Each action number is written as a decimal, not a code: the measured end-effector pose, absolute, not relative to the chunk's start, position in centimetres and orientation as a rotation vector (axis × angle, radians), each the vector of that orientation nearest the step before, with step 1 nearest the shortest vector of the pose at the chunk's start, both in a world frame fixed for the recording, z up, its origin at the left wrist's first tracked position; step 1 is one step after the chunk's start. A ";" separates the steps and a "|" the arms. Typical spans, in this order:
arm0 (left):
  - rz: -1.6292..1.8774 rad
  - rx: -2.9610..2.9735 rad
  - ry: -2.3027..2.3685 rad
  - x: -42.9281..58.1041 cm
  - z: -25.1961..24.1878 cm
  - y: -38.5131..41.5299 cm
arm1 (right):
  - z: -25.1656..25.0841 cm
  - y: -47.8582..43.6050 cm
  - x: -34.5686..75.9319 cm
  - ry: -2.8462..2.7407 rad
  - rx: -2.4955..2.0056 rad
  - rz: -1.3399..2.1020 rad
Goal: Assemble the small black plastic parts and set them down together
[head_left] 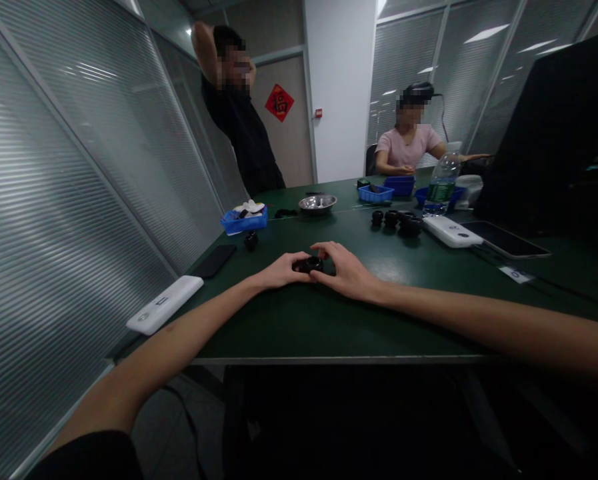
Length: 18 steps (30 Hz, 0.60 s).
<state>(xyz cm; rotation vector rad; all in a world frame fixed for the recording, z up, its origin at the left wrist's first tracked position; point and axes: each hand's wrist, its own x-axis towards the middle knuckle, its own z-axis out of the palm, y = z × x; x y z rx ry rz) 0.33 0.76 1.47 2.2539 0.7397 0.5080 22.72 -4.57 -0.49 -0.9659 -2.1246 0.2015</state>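
Note:
A small black round part (315, 264) with a ring-shaped top lies on or just above the green table (359, 327), between my two hands. My left hand (283, 270) wraps its fingers and thumb around the left side of it. From the right, my right hand (346, 270) curves around it, thumb at the front and fingertips at the back, with a gap before the palm. My fingers cover some of the part, so its full shape is hidden. Beyond the left hand stands another small black part (251, 241).
Several black ribbed parts (399, 221) stand right of centre, near a water bottle (441, 187) and white power bank (453, 231). A metal bowl (317, 204) and blue baskets (245, 220) lie farther back. Left are a phone (216, 261) and another power bank (166, 305). Two people are across the table.

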 end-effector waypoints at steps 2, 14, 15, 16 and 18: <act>0.507 2.242 0.744 0.3 1.5 0.6 | -0.5 -4.6 22.7 -2.137 -0.951 0.191; 0.518 2.231 0.745 0.2 1.0 1.1 | -0.6 -4.5 22.7 -2.149 -0.917 0.179; 0.518 2.214 0.745 0.2 0.9 1.1 | -0.7 -4.5 22.7 -2.155 -0.902 0.177; 0.515 2.204 0.743 0.2 0.9 1.1 | -0.7 -4.5 22.7 -2.157 -0.894 0.176; 0.508 2.211 0.739 0.2 1.0 1.1 | -0.6 -4.6 22.7 -2.149 -0.899 0.174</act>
